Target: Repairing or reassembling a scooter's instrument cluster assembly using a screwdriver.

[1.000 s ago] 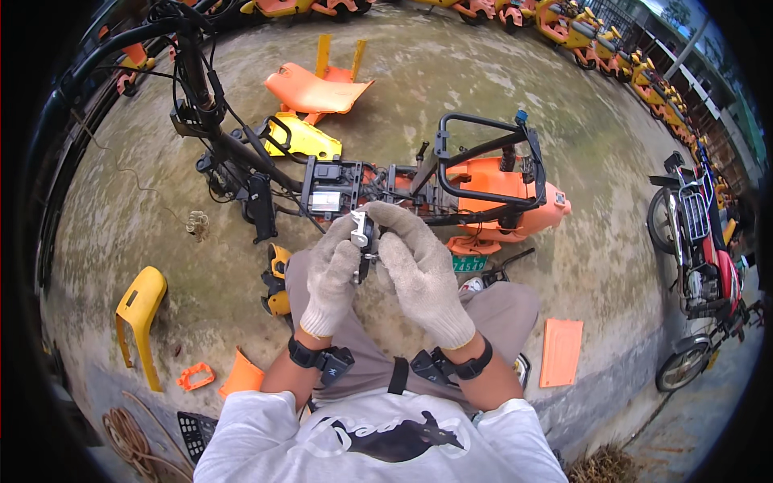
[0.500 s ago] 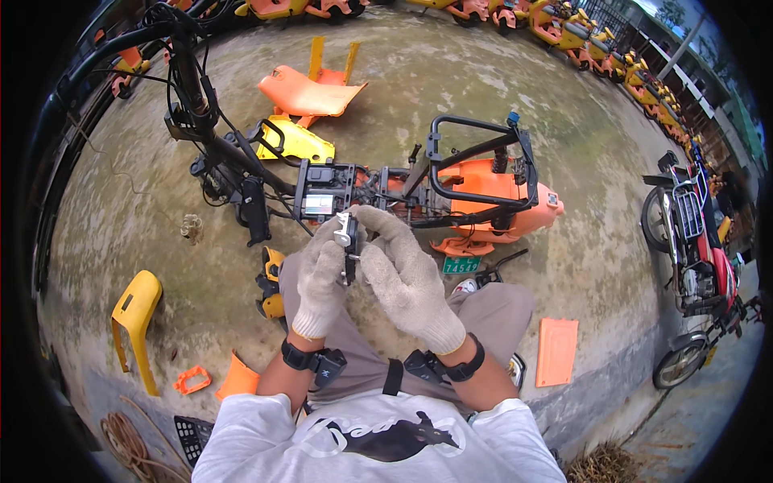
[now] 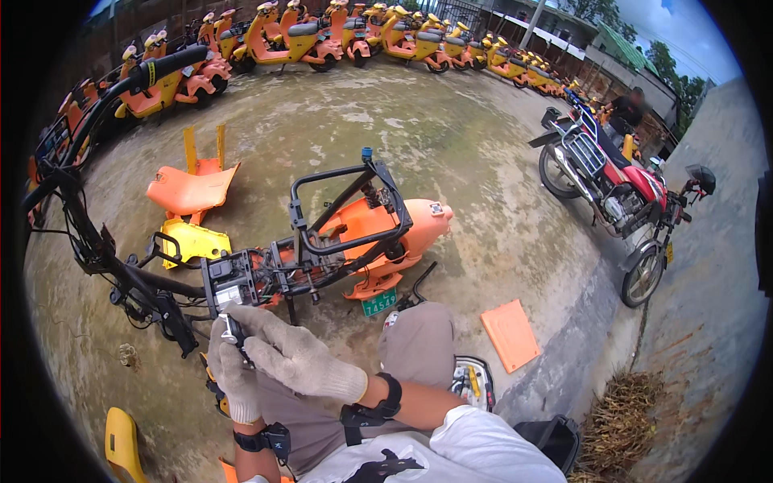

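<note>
A small black part with a silver metal piece [image 3: 233, 332] is held upright between my gloved hands, above my lap. My left hand [image 3: 232, 377] is closed round its near side, and my right hand [image 3: 304, 356] pinches it from the right with bent fingers. The gloves hide much of the part, so its kind cannot be made out. Just beyond lies a stripped scooter frame [image 3: 366, 249] of black tubes, its inner parts exposed and an orange rear body panel [image 3: 424, 228] attached.
Orange [image 3: 193, 193] and yellow body panels [image 3: 193, 241] lie behind the frame. A flat orange panel [image 3: 511, 335] and an open tool case [image 3: 473, 380] are to my right. A red motorcycle [image 3: 620, 189] stands farther right, with a person [image 3: 626, 109] behind it. Scooters [image 3: 290, 40] line the back.
My view has turned right and upward, bringing in more of the parked scooters and the motorcycle. Both hands still hold the small part, now lower left in view.
</note>
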### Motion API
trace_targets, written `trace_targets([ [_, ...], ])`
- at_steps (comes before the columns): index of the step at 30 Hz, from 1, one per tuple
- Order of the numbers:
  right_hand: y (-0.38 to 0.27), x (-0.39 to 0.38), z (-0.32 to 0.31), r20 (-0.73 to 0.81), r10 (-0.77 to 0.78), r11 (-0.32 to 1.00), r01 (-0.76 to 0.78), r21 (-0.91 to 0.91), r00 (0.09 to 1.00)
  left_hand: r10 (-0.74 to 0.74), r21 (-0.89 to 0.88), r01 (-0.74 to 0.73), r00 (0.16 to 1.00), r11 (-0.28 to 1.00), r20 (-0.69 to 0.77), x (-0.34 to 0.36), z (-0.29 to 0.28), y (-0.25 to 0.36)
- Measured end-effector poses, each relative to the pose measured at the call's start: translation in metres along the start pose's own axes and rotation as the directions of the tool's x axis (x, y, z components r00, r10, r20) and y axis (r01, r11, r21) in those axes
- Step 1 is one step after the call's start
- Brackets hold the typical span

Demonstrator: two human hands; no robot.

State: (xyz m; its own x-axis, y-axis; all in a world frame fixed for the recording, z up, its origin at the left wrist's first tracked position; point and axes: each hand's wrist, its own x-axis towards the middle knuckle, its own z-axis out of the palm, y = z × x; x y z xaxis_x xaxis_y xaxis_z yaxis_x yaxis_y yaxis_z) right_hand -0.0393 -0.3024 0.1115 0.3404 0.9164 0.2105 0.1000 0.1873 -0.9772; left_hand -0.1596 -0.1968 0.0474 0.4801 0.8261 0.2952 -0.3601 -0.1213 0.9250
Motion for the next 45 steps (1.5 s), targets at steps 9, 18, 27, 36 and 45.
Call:
trace_targets([
  [9,0.012,0.0,0.013,-0.06,-0.063,0.968,0.076,0.241,0.996,0.053,0.104,-0.058,0.997,0.993,0.052,0.006,-0.012,-0.01],
  [18,0.028,-0.002,0.015,0.152,0.204,0.574,-0.243,0.782,0.967,0.144,0.123,-0.16,0.98,0.979,0.134,0.013,-0.014,-0.016],
  [27,0.025,-0.002,0.01,0.161,0.32,0.685,-0.346,0.641,0.934,-0.018,0.119,-0.004,0.984,0.993,0.179,0.011,-0.038,-0.037],
  [36,0.142,-0.068,-0.084,-0.183,0.55,0.735,-0.368,0.569,0.815,-0.049,-0.157,0.01,0.968,0.988,-0.245,0.01,-0.025,-0.016],
  [45,0.22,-0.114,-0.12,-0.364,0.682,0.653,-0.302,0.695,0.635,-0.288,0.293,0.352,0.927,0.889,-0.242,0.005,-0.062,-0.021],
])
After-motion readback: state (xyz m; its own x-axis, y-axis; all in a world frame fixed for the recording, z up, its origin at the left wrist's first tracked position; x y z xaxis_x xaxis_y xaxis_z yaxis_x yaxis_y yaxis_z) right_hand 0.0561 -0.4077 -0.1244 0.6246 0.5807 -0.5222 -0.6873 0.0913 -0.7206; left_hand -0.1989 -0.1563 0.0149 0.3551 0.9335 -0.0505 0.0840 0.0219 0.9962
